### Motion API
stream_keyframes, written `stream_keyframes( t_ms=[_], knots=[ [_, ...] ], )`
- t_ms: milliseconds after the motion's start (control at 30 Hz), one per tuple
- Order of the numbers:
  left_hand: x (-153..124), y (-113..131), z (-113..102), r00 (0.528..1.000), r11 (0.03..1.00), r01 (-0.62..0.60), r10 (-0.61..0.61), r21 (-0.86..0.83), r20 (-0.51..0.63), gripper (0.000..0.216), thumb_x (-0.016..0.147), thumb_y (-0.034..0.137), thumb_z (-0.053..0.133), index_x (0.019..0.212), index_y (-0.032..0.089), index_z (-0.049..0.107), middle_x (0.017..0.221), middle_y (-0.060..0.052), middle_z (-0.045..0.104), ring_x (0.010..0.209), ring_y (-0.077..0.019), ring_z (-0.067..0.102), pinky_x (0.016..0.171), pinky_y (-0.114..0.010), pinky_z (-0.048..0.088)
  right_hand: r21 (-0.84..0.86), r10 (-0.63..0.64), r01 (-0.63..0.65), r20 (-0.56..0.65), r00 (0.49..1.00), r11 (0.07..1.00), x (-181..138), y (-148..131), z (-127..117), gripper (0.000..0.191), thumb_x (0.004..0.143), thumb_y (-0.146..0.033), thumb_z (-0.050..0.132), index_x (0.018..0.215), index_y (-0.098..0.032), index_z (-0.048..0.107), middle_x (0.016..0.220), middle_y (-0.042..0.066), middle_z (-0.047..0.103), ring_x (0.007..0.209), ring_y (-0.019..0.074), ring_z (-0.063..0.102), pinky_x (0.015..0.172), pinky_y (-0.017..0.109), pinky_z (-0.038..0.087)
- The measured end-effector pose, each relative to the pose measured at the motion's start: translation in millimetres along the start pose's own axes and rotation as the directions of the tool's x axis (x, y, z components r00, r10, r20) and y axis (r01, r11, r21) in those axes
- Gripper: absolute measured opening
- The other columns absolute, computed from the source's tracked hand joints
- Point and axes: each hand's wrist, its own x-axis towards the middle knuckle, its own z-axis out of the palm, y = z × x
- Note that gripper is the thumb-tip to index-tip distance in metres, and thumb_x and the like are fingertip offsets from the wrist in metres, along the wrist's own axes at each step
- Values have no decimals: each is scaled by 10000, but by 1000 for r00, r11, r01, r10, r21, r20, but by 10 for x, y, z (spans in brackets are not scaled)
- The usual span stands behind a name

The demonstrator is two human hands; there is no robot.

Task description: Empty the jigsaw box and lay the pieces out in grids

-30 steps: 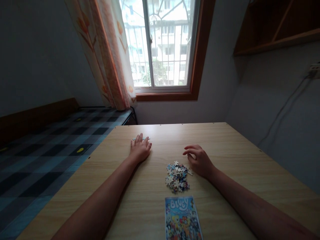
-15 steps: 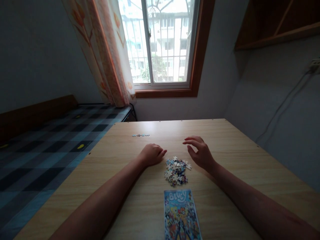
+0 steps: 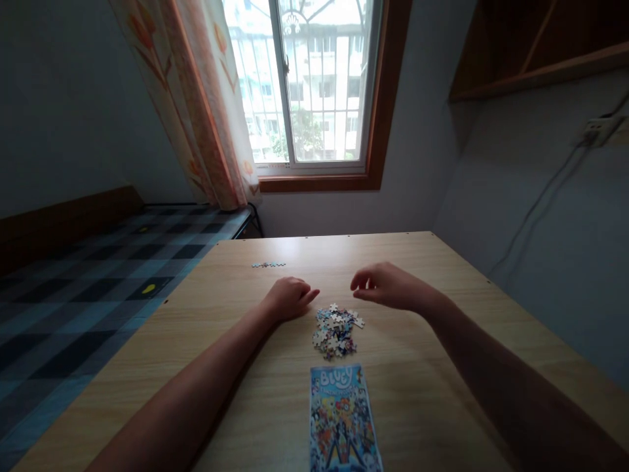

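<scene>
A loose heap of jigsaw puzzle pieces (image 3: 335, 331) lies on the wooden table (image 3: 236, 406) in front of me, some with their pale backs up. My left hand (image 3: 291, 298) rests on the table just left of the heap, its fingers loosely bent and the thumb stretched out apart from them. I see nothing in it. Above the heap's far right side is my right hand (image 3: 381, 284), fingers bent and a gap between them and the thumb; no piece shows there. Nearer to me lies a colourful sheet (image 3: 344, 419) lettered "BLUEY".
A short row of joined puzzle pieces (image 3: 268, 265) lies at the table's far left. Left of the table is a bed with a checked cover (image 3: 98, 295). A window (image 3: 324, 98) and a flowered curtain (image 3: 196, 111) are behind the table; a cable (image 3: 535, 203) runs down the right wall.
My right hand has turned over, palm more downward, with its fingers bent further. My left hand stays beside the heap. The whole view has shifted slightly.
</scene>
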Motion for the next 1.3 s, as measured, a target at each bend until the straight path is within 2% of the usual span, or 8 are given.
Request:
stream_keyframes(
  t_ms=[67,200,433,633,833,967,1167,1300],
  knots=[
    [-7,-3,-7,1000,1000,0,0,5,18,557,980,503,398,582,195,639,631,-56,660,591,-173,557,589,-300,322,9,46,-48,146,988,999,117,179,210,170,810,-288,711,919,-178,779,807,43,736,685,135,634,604,232,442],
    [-38,-15,3,999,1000,10,-10,-2,43,552,962,536,423,584,195,635,631,-55,656,592,-175,557,578,-299,316,-44,135,-128,236,962,991,173,346,426,140,748,-232,709,855,-205,794,793,33,742,651,143,624,567,234,401],
    [-57,65,2,996,998,32,-28,-51,79,521,952,529,453,613,193,662,643,-62,665,604,-182,571,592,-299,345,-66,131,-122,155,979,990,141,405,487,188,741,-265,709,904,-221,791,815,31,734,679,158,634,586,236,409],
    [-56,137,-7,987,993,115,-110,-30,116,484,917,557,501,654,202,698,681,-73,688,623,-202,590,607,-309,365,-84,155,-145,126,980,986,168,480,523,187,762,-212,663,890,-224,798,818,29,743,696,163,644,600,239,417],
    [-55,120,-1,990,997,78,-74,-28,116,425,882,538,554,649,206,683,698,-66,691,651,-206,606,587,-297,346,-94,205,-201,33,978,975,193,637,541,205,800,-187,632,922,-211,794,869,48,756,749,179,658,661,256,435],
    [-68,94,4,993,998,56,-52,-41,104,429,869,552,572,630,207,659,674,-55,678,631,-200,598,565,-295,322,-86,198,-192,70,978,978,197,666,555,183,794,-188,640,911,-205,780,870,49,747,736,174,647,632,249,422],
    [-72,94,-6,996,998,37,-32,-59,89,424,886,528,572,627,201,647,675,-52,667,640,-195,594,584,-295,354,41,189,-195,121,974,980,213,665,538,122,762,-179,658,852,-180,740,830,39,732,721,160,644,602,226,425],
    [-60,161,-12,998,989,54,-52,-140,24,291,914,429,565,767,209,685,786,-36,695,685,-176,608,623,-285,399,45,155,-153,-56,986,987,234,591,633,89,797,-214,653,821,-188,734,817,28,737,728,154,644,655,236,434]
  ],
)
